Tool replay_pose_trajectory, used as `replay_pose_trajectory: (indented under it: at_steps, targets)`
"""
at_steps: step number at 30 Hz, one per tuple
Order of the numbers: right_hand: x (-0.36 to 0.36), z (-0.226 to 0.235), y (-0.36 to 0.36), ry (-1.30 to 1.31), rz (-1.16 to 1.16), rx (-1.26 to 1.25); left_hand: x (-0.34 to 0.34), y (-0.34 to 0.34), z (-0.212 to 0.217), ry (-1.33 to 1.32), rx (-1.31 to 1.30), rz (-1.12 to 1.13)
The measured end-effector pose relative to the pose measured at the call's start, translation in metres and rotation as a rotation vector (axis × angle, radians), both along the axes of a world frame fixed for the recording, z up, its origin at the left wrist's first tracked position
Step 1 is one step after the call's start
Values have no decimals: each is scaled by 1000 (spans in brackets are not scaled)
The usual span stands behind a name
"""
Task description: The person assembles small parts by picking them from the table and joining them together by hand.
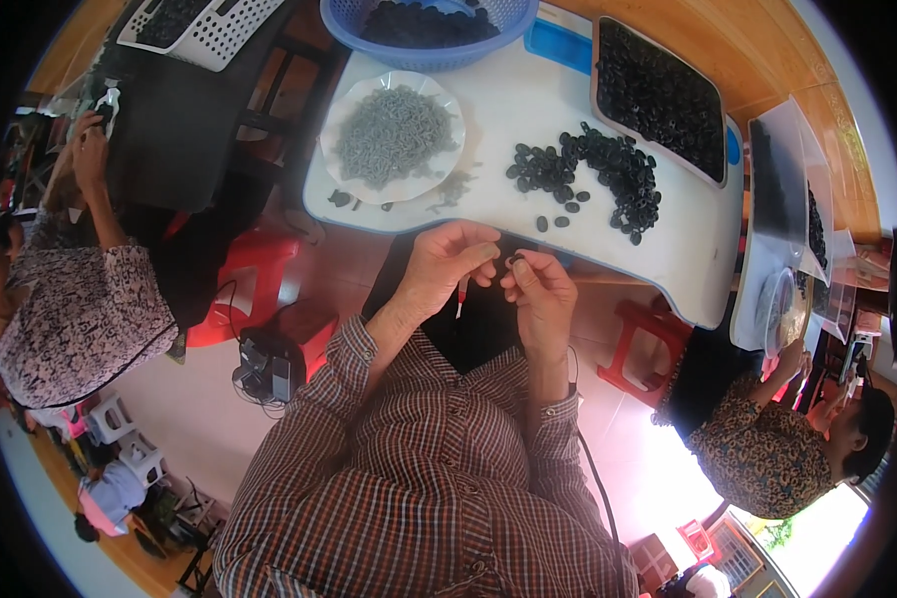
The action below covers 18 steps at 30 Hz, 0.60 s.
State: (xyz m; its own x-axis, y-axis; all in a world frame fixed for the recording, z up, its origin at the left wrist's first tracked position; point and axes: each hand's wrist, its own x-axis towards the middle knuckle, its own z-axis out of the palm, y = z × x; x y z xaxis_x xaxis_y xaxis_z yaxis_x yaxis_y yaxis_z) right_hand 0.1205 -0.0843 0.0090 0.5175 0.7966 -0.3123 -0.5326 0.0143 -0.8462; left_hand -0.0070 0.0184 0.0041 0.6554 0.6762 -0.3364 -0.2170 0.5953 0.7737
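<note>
Just off the table's near edge, my two hands are close together. My right hand (543, 299) pinches a small black oval piece (514, 261) between thumb and fingertips. Fingers curled and thumb pressed in, my left hand (444, 265) faces it; whatever lies in that pinch is too small to make out. Beyond my right hand, loose black oval pieces (623, 179) are spread on the white table (498, 140). Past my left hand stands a scalloped white plate (455, 105) heaped with small grey pieces (393, 135).
A blue basket (429, 52) of dark pieces and a tray (660, 95) full of black ovals stand at the back. Red stools (643, 349) flank me. People work at left (85, 309) and right (777, 439). A white basket (209, 35) sits on the dark table.
</note>
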Motion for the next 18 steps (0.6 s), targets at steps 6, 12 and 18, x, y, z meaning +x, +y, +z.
replay_pose_trajectory:
  at_steps: [6,12,18]
  targets:
    - [-1,8,-1,-8,7,10,4,-5,6,-16,-54,-9]
    - [-6,14,1,-63,-7,12,4,-7,6,-19,-39,-7]
    - [-8,20,2,-73,-12,42,4,-8,15,-10,19,-16]
